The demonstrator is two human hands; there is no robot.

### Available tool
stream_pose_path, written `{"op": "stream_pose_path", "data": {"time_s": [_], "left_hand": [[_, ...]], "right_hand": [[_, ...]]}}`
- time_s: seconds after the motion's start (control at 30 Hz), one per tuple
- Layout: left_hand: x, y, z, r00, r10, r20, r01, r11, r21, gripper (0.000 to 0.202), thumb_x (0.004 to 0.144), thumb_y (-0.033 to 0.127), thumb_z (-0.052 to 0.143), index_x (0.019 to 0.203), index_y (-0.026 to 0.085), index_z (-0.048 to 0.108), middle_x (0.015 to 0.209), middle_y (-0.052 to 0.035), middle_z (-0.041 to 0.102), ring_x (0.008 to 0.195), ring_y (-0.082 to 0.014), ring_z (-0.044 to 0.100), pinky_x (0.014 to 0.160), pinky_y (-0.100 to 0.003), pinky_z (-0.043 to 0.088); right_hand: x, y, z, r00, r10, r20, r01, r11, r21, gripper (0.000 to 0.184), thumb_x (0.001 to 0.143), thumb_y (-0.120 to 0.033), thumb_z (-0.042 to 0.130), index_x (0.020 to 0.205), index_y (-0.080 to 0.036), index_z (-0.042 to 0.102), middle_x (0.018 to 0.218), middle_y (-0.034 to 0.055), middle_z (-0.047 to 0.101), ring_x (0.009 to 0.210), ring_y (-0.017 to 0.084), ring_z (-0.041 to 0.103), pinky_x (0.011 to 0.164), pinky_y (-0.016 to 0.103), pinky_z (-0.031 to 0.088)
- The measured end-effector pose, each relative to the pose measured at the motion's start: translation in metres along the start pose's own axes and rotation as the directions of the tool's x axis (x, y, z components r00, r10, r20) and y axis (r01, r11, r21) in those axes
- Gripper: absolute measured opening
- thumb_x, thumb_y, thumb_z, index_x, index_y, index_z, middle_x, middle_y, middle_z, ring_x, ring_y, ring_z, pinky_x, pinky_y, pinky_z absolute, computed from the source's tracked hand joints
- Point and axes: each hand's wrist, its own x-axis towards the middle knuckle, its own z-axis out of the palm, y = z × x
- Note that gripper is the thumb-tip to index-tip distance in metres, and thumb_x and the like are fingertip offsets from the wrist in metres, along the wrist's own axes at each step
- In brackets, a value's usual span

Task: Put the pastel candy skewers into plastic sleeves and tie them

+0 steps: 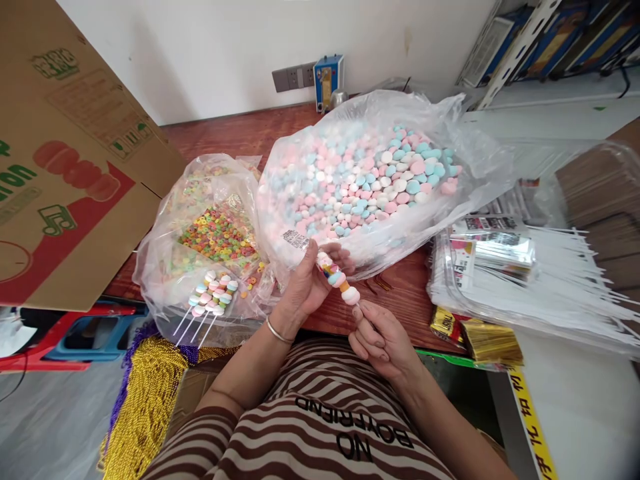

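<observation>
A candy skewer point(337, 279) of pastel marshmallow-like discs and an orange ring slants in front of me. My left hand point(305, 287) curls round its upper end, thumb on top, pinching a clear printed wrapper point(295, 239) that appears to cover the top pieces. At the lower end, my right hand point(380, 333) pinches the stick, mostly hidden by the fingers. To the left, several finished-looking candy skewers point(214, 293) lie side by side on a clear bag of small coloured rings point(217, 233). Beyond my hands spreads a large clear bag of pink, blue and white discs point(370, 180).
A cardboard box point(75, 160) stands at the left of the brown table point(210, 133). At right, a clear tray holds white sticks point(560, 267) and wrapper packs point(493, 250). Gold twist ties point(493, 341) lie at the front edge. Gold tasselled strings point(155, 387) hang below left.
</observation>
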Motion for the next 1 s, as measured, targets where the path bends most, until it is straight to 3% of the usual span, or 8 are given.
{"op": "stream_pose_path", "data": {"time_s": [0.1, 0.2, 0.33, 0.4, 0.53, 0.63, 0.87, 1.0], "left_hand": [[-0.002, 0.006, -0.001, 0.992, 0.122, 0.041, -0.122, 0.992, 0.015, 0.04, 0.078, 0.037, 0.084, 0.111, 0.019, 0.071, 0.106, -0.0068, 0.073, 0.096, -0.0199, 0.072, 0.092, -0.035, 0.056], [-0.005, 0.009, 0.001, 0.985, 0.155, 0.074, -0.158, 0.987, 0.039, 0.048, 0.07, 0.026, 0.09, 0.113, 0.02, 0.07, 0.09, -0.001, 0.07, 0.083, -0.0162, 0.07, 0.09, -0.035, 0.056], [-0.006, 0.007, 0.004, 0.993, 0.118, 0.03, -0.119, 0.992, 0.03, 0.036, 0.077, 0.028, 0.086, 0.107, 0.017, 0.07, 0.074, 0.0016, 0.065, 0.067, -0.0124, 0.065, 0.078, -0.029, 0.058], [-0.004, 0.005, 0.005, 0.998, 0.059, -0.026, -0.058, 0.998, 0.015, 0.028, 0.083, 0.031, 0.08, 0.104, 0.015, 0.071, 0.072, 0.0007, 0.065, 0.063, -0.0118, 0.064, 0.072, -0.027, 0.058], [0.0, -0.001, 0.005, 0.997, -0.052, -0.064, 0.053, 0.999, 0.013, 0.025, 0.09, 0.036, 0.073, 0.101, 0.013, 0.07, 0.069, -0.0007, 0.065, 0.06, -0.0125, 0.064, 0.068, -0.027, 0.058], [0.001, -0.006, 0.006, 0.997, -0.07, -0.028, 0.07, 0.997, 0.031, 0.029, 0.09, 0.042, 0.072, 0.096, 0.014, 0.068, 0.07, -0.0015, 0.065, 0.063, -0.0141, 0.065, 0.069, -0.029, 0.058], [-0.001, -0.025, 0.022, 0.995, -0.073, 0.063, 0.074, 0.997, -0.015, 0.029, 0.088, 0.044, 0.075, 0.087, 0.017, 0.065, 0.066, 0.0048, 0.051, 0.062, -0.0107, 0.058, 0.073, -0.027, 0.055], [-0.002, -0.041, 0.023, 0.992, -0.099, 0.072, 0.102, 0.994, -0.043, 0.029, 0.087, 0.043, 0.076, 0.086, 0.018, 0.063, 0.068, 0.005, 0.052, 0.064, -0.0103, 0.059, 0.076, -0.026, 0.055]], "right_hand": [[0.001, -0.001, -0.001, 1.0, 0.012, 0.024, -0.014, 0.999, 0.052, 0.028, 0.092, -0.041, 0.069, 0.078, -0.018, 0.063, 0.039, -0.0161, 0.026, 0.031, 0.002, 0.012, 0.04, 0.019, 0.034], [0.001, 0.001, 0.001, 1.0, -0.001, 0.021, 0.0, 0.999, 0.043, 0.028, 0.093, -0.042, 0.068, 0.079, -0.018, 0.063, 0.041, -0.0163, 0.024, 0.033, 0.002, 0.011, 0.04, 0.019, 0.033], [-0.002, 0.004, 0.0, 0.981, -0.191, -0.018, 0.178, 0.941, -0.288, 0.031, 0.096, -0.048, 0.063, 0.082, -0.021, 0.06, 0.046, -0.0136, 0.029, 0.037, 0.006, 0.021, 0.043, 0.022, 0.032], [-0.005, 0.003, -0.003, 0.9, -0.436, 0.022, 0.341, 0.669, -0.661, 0.024, 0.099, -0.041, 0.059, 0.085, -0.021, 0.062, 0.052, -0.0083, 0.044, 0.042, 0.009, 0.036, 0.046, 0.024, 0.032], [-0.009, -0.002, -0.01, 0.529, -0.704, 0.475, 0.358, -0.322, -0.876, 0.008, 0.098, -0.017, 0.058, 0.095, -0.02, 0.065, 0.061, -0.0015, 0.061, 0.052, 0.013, 0.05, 0.056, 0.03, 0.035], [-0.012, -0.003, -0.014, 0.428, -0.65, 0.628, 0.231, -0.594, -0.771, 0.013, 0.098, -0.012, 0.058, 0.108, -0.018, 0.062, 0.06, -0.0016, 0.062, 0.053, 0.015, 0.051, 0.06, 0.032, 0.037], [-0.017, 0.006, -0.011, 0.398, -0.705, 0.587, 0.127, -0.591, -0.797, 0.028, 0.095, -0.009, 0.06, 0.121, -0.018, 0.058, 0.06, -0.0034, 0.059, 0.053, 0.015, 0.052, 0.062, 0.033, 0.04], [-0.014, 0.012, -0.005, 0.469, -0.824, 0.319, 0.194, -0.256, -0.947, 0.01, 0.098, -0.014, 0.057, 0.102, -0.02, 0.063, 0.067, -0.001, 0.065, 0.055, 0.014, 0.055, 0.059, 0.029, 0.041]]}}
